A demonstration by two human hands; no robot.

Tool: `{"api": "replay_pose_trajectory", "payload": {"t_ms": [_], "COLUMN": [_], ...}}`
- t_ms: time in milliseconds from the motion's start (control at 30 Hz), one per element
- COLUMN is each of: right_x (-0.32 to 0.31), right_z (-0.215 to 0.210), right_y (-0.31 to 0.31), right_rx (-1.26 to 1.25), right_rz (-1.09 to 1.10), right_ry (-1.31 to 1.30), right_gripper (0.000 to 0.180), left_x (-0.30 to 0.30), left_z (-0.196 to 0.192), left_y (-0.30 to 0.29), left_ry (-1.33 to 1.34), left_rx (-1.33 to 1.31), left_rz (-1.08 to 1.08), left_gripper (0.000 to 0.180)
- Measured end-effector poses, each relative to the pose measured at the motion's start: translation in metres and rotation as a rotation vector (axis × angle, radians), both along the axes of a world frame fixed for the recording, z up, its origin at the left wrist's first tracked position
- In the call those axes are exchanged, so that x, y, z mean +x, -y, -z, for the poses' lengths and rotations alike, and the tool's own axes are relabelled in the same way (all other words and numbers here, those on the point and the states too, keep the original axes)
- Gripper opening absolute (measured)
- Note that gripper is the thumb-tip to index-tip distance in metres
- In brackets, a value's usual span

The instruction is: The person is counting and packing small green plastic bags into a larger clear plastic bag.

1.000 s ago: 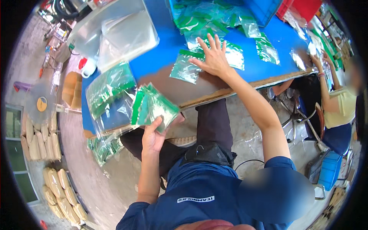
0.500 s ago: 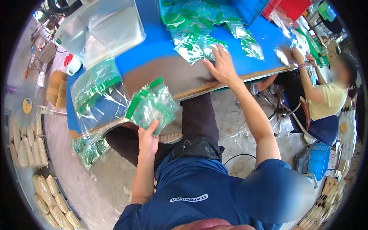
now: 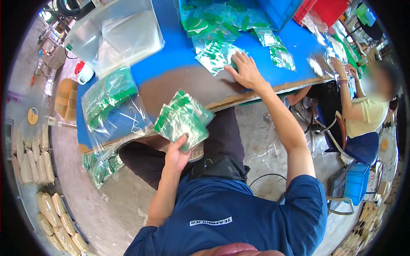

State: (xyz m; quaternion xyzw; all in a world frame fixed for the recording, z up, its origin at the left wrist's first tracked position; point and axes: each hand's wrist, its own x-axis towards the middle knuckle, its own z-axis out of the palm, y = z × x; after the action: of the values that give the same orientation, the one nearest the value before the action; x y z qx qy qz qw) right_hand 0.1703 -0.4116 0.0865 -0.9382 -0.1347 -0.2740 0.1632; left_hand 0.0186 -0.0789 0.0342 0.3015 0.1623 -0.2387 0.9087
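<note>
My left hand [image 3: 177, 154] is closed on a fanned stack of small clear plastic packets [image 3: 184, 123] with green bands. It holds them in front of the table edge, thumb on top. My right hand [image 3: 247, 71] lies at the near side of a pile of similar green-banded packets [image 3: 211, 55] on the blue table, its fingers stretched out and touching or just above the nearest ones. Nothing is visibly gripped in it; its fingertips partly cover a packet. Left of the held stack, a larger clear bag [image 3: 113, 102] with green-banded packets inside hangs over the table edge.
A translucent bin [image 3: 81, 36] holds clear plastic bags [image 3: 128, 40]. A blue crate [image 3: 279, 13] stands behind the packet pile, a red bin [image 3: 326, 15] beyond it. A white mug [image 3: 85, 74] stands at left. A seated co-worker [image 3: 363, 113] handles packets at right.
My left hand has moved right and a little up with the packets, which now spread wider. My right hand has shifted slightly nearer to me.
</note>
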Motion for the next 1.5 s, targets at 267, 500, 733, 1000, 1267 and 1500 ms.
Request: {"api": "replay_pose_trajectory", "payload": {"t_ms": [267, 500, 733, 1000, 1267, 1500], "right_x": [-0.087, 0.013, -0.076, -0.042, -0.062, -0.046], "right_z": [-0.012, 0.002, -0.012, -0.004, -0.002, 0.010], "right_y": [-0.101, 0.004, -0.066, -0.084, -0.115, -0.125], "right_rx": [0.004, 0.048, -0.148, -0.101, 0.166, -0.116], "right_rz": [-0.427, -0.041, -0.275, 0.092, -0.548, -0.180], "right_ry": [-0.174, 0.102, -0.151, -0.102, -0.281, -0.171], "right_gripper": [0.037, 0.054, 0.054, 0.055, 0.045, 0.055], "left_x": [0.003, 0.000, -0.008, 0.001, 0.001, 0.004], "left_z": [0.018, 0.012, 0.023, 0.004, 0.005, 0.006], "left_y": [-0.007, -0.001, -0.010, -0.014, -0.021, -0.045], "left_ry": [-0.062, -0.017, 0.018, 0.047, 0.137, 0.066], "left_rx": [-0.132, -0.095, -0.150, -0.033, 0.029, -0.030], "left_rz": [-0.102, -0.077, -0.071, -0.159, -0.094, -0.197], "left_gripper": [0.052, 0.051, 0.053, 0.051, 0.055, 0.060]}}
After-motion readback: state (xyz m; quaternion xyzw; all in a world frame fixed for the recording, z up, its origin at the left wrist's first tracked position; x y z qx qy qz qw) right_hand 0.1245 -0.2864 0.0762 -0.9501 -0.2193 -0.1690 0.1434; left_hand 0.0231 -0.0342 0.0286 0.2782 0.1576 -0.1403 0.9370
